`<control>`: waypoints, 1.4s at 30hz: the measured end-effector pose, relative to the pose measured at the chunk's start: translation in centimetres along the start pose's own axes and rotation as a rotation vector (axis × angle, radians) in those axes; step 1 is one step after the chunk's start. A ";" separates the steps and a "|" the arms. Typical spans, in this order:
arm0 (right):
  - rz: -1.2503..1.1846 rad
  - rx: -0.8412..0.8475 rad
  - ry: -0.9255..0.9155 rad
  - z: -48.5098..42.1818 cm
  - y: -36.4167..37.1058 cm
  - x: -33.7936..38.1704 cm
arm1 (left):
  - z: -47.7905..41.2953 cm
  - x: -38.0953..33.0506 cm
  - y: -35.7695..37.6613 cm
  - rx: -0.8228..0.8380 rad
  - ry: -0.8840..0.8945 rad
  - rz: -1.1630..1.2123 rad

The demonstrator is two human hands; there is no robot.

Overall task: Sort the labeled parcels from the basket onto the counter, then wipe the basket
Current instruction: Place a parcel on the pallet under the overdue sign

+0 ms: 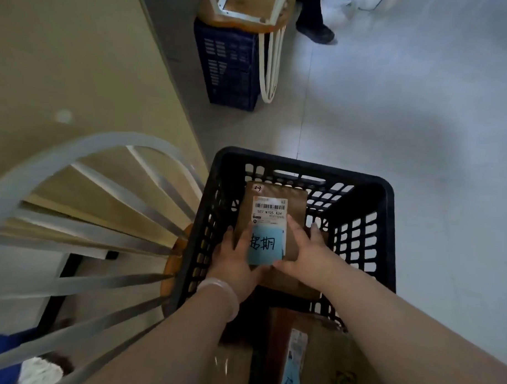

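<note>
Nearest us, at six o'clock, lie further brown parcels (327, 352). Beyond them our left hand (234, 260) and right hand (305, 251) both grasp the lower end of one labeled parcel (275, 198), held inside the black basket (389, 213) at the centre. It is a flat brown packet with a barcode label and a blue handwritten note (266, 244). Gripped only low down, it could slip or snag the basket rim on its way to the bench (79, 56) at ten o'clock. Our thumbs might also peel the note.
</note>
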State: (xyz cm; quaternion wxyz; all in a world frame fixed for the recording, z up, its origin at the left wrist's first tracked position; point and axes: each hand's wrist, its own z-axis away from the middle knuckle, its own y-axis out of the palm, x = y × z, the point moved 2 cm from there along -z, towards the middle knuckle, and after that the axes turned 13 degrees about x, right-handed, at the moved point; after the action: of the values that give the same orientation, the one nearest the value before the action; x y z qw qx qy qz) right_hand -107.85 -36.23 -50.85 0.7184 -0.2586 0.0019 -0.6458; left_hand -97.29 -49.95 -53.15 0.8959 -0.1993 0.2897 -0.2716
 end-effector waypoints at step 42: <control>0.292 -0.291 -0.530 26.6 2.3 4.7 | 29.7 -4.2 0.4 -0.533 0.215 0.501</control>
State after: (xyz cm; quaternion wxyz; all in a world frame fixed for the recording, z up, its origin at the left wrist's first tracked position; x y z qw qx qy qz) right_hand -95.99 -30.67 -27.15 0.7344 -0.5143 -0.0559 -0.4393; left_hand -81.36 -41.14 -29.28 0.8158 -0.3187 0.4822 0.0213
